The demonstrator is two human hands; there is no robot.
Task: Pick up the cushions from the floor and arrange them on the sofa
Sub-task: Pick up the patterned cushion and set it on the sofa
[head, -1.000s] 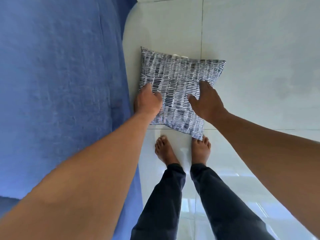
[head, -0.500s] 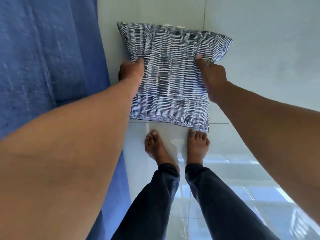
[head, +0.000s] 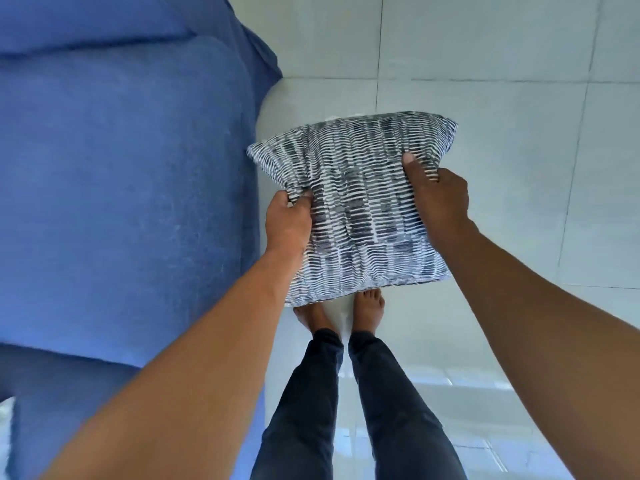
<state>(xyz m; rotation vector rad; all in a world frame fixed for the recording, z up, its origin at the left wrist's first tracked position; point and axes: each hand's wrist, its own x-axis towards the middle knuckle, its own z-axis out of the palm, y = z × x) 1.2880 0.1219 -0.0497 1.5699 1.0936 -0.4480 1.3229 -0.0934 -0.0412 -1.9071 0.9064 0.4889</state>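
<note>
My left hand (head: pixel 289 223) is clenched on the cushion's (head: pixel 356 209) left edge — thumb on top, cloth bunched under it, the other fingers tucked beneath where I can't see them. My right hand (head: pixel 438 199) grips the opposite edge the same way: thumb pressed flat on the patterned face, fingers hidden behind the fabric. Between the two I have the cushion up in the air, its face tilted toward the camera, far edge higher than the near one. It is a dark-and-white striped print, creased where my left thumb pinches it.

The cushion's lower edge covers the toes of my left foot (head: pixel 313 317); my right foot (head: pixel 369 308) shows more fully just below it. Both stand bare on the pale tiled floor (head: pixel 502 98), dark trousers (head: pixel 349 403) running off the bottom of the view.

To my left lies the blue sofa (head: pixel 121 174) — the cushion's left corner hangs just beside its edge, and I can't tell whether they touch. The sofa is cut off at the left and top of the view, and my left forearm blocks its lower part.
</note>
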